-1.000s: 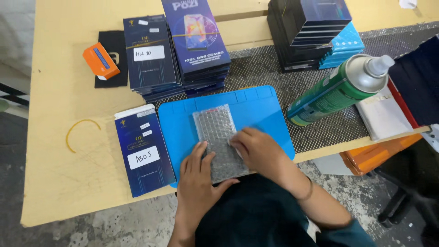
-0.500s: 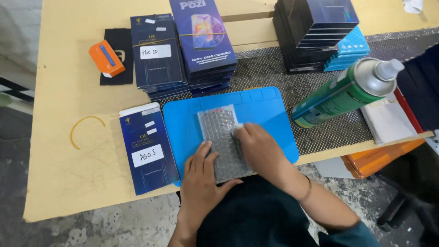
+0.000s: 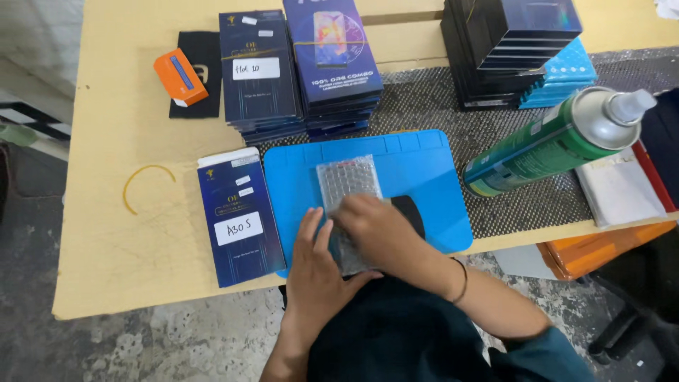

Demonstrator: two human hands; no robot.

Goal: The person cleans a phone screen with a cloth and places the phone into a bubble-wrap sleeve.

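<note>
Blue mat (image 3: 424, 170), bubble-wrap pouch (image 3: 346, 185) lengthwise away, both hands (image 3: 315, 265) on it

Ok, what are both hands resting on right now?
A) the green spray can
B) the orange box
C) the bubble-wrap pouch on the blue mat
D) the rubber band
C: the left hand and right hand both press on the bubble-wrap pouch lying on the blue mat; the green spray can lies apart to the right.

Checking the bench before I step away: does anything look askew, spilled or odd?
No spill. The green spray can leans tilted over the black mesh mat. A loose rubber band lies on the wooden table. Both hands, left hand and right hand, press the bubble-wrap pouch on the blue mat.
</note>
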